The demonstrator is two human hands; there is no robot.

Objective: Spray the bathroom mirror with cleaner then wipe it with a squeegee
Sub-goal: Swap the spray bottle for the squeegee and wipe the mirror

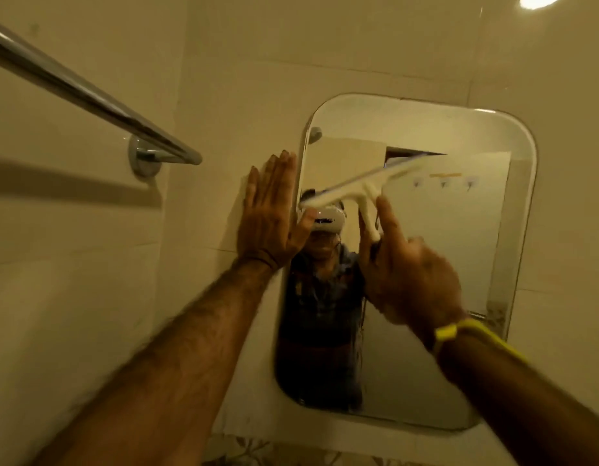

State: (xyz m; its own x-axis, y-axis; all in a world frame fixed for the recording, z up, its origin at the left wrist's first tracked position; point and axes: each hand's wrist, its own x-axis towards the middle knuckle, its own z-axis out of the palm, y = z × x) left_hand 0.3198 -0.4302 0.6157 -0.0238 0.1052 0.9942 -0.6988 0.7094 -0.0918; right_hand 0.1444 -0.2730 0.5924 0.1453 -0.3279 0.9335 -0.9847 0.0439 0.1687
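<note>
A rounded rectangular mirror (459, 264) hangs on the tiled wall at centre right. My right hand (409, 274) grips the handle of a white squeegee (358, 186), whose blade lies tilted against the upper left part of the glass. A yellow band circles my right wrist. My left hand (271, 213) is flat, fingers up and apart, pressed on the wall at the mirror's left edge, with the thumb over the glass. Drips run down the lower left of the mirror. The spray cleaner is not in view.
A chrome towel bar (89, 92) juts from the left wall at head height, close to my left arm. Cream wall tiles (325, 45) surround the mirror. A ceiling light (540, 0) glows at top right. A patterned tile strip (257, 449) runs below the mirror.
</note>
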